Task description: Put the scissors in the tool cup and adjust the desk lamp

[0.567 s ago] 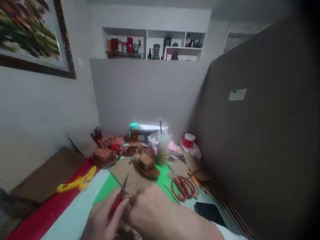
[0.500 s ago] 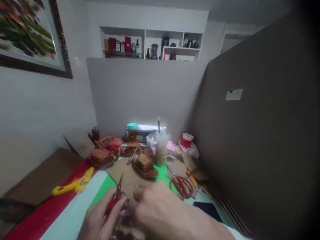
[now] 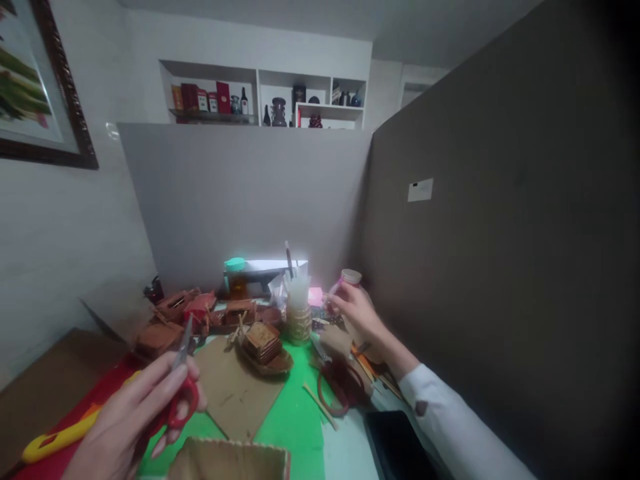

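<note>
Small red-handled scissors (image 3: 184, 393) are in my left hand (image 3: 135, 407), blades pointing up. My right hand (image 3: 356, 308) reaches to the back right, beside a white-lidded tub (image 3: 351, 275); its fingers are pinched together on something small and pinkish that I cannot make out. Below my hands a brown open box-like piece (image 3: 230, 460) lies at the front edge of the view. A small brown model boat (image 3: 265, 348) rests on a brown card (image 3: 235, 387) over a green sheet (image 3: 300, 417).
Large red-handled scissors (image 3: 340, 387) and a black phone-like object (image 3: 397, 443) lie at the right. Behind the boat stands a holder with sticks (image 3: 299, 320). Brown model pieces (image 3: 160, 337) and a yellow tool (image 3: 60, 437) are at the left.
My right hand has moved away from my left, up and right toward the tub. My left hand has shifted left with the small scissors. The view has turned right, and the box-like piece now shows.
</note>
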